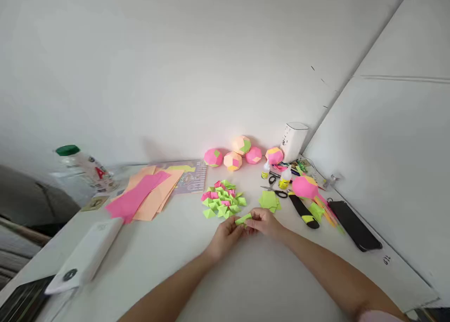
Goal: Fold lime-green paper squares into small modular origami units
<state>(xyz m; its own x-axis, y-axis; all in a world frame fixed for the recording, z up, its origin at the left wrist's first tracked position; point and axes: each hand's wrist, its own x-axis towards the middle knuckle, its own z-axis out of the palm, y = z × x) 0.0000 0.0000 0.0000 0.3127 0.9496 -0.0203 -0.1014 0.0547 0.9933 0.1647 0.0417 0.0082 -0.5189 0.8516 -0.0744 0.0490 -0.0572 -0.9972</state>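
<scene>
My left hand (227,235) and my right hand (264,222) meet over the white table (168,261), both pinching a small folded green paper piece (243,218) between their fingertips. Just beyond the hands lies a heap of several folded green and pink paper units (222,199). To its right sits a small stack of green paper squares (269,200).
Several pink, orange and green paper balls (242,155) line the wall. Pink and orange sheets (146,195) lie at the left by a green-capped bottle (82,169). Scissors (277,190), glue bottles (285,177), a phone (355,224), a white box (293,141) and a power bank (87,256) stand around.
</scene>
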